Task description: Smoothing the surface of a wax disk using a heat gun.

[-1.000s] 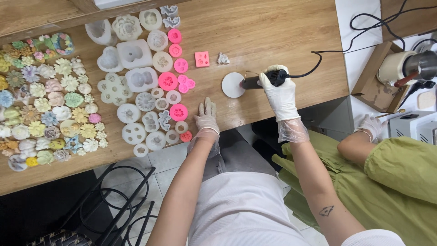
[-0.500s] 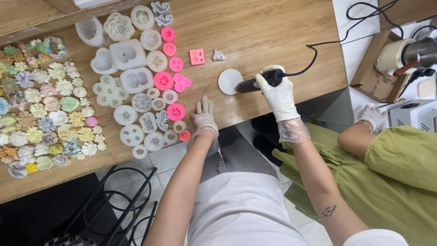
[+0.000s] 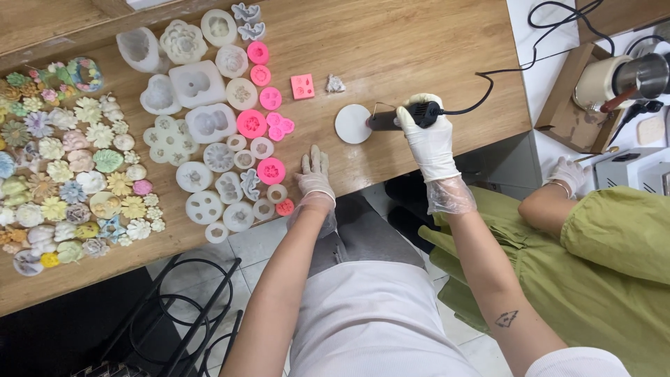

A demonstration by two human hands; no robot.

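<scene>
Both hands are gloved: my right hand (image 3: 427, 136) is clenched round a black corded tool (image 3: 401, 117), its tip touching the white disc (image 3: 352, 123); my left hand (image 3: 314, 174) lies flat and released on the tabletop (image 3: 419, 49), near the disc. The tool looks stiff and light, best gripped mid-barrel. Compared with a second ago, it has barely shifted against the disc.

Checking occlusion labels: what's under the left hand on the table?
The gloved left hand lies flat, palm down, on the bare wooden tabletop, beside the small pink round silicone mould. Nothing shows beneath it; the patch under the palm is covered.
</scene>
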